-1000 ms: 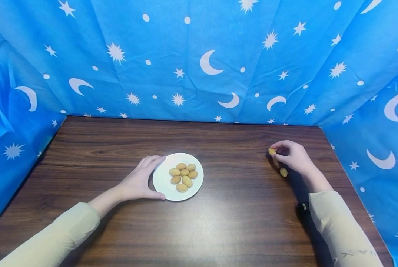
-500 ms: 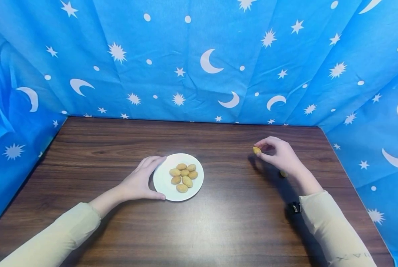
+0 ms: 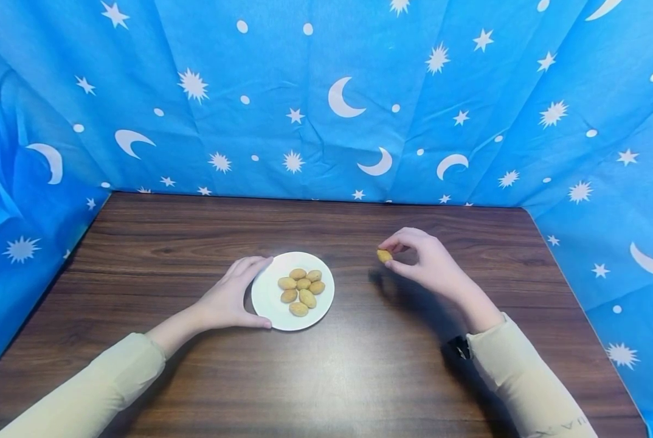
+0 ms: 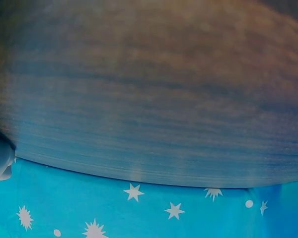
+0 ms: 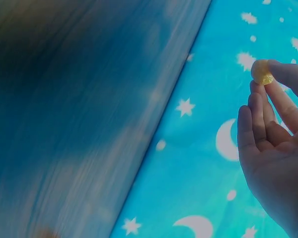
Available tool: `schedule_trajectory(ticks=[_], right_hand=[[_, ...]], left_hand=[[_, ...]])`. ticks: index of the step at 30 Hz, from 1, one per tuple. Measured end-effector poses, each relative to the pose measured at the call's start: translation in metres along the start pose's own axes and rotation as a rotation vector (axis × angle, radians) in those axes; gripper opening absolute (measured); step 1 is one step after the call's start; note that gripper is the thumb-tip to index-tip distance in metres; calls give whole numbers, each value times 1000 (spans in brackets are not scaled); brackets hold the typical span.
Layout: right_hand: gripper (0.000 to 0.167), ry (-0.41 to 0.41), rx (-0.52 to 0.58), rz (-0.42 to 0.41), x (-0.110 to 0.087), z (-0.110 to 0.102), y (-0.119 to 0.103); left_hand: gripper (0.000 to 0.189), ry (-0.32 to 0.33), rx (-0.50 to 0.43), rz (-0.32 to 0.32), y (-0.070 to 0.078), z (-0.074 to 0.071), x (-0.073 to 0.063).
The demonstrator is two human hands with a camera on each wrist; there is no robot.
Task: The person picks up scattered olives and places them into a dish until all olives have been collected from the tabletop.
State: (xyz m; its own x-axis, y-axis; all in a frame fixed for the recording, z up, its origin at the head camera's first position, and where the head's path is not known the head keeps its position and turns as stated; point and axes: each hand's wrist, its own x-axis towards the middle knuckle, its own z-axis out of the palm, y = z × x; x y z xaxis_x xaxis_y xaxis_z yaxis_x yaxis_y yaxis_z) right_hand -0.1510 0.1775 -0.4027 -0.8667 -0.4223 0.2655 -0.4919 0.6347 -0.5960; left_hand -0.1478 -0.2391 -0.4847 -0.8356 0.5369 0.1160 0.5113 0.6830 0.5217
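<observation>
A small oval yellow-brown piece [image 3: 384,256] is pinched between the thumb and fingertips of my right hand [image 3: 422,261], raised over the table to the right of the plate. In the right wrist view the same piece [image 5: 261,72] shows at the thumb tip, while the other fingers [image 5: 244,126] extend beside it. My left hand [image 3: 230,298] holds the left side of a white round plate [image 3: 266,307], thumb at its near rim and fingers at its far rim. Several similar oval pieces [image 3: 307,298] lie grouped on the plate.
A dark wood-grain table [image 3: 326,389] spreads beneath both hands. Blue cloth [image 3: 283,73] with white moons and stars stands along the back and both sides. A small black device [image 3: 460,347] sits under the right wrist, by the sleeve cuff.
My right hand has carried the oval piece leftward, closer to the plate. Another piece, seen on the table earlier, is now hidden behind the right forearm. The left hand and plate stay put.
</observation>
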Motion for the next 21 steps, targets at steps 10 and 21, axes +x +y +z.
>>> schedule_trajectory(ticks=[10, 21], right_hand=[[25, -53, 17, -183, 16, 22, -32], [26, -159, 36, -276, 38, 47, -60]], left_hand=[[125, -3, -15, -13, 2, -2, 3], [125, -2, -12, -14, 5, -4, 7]])
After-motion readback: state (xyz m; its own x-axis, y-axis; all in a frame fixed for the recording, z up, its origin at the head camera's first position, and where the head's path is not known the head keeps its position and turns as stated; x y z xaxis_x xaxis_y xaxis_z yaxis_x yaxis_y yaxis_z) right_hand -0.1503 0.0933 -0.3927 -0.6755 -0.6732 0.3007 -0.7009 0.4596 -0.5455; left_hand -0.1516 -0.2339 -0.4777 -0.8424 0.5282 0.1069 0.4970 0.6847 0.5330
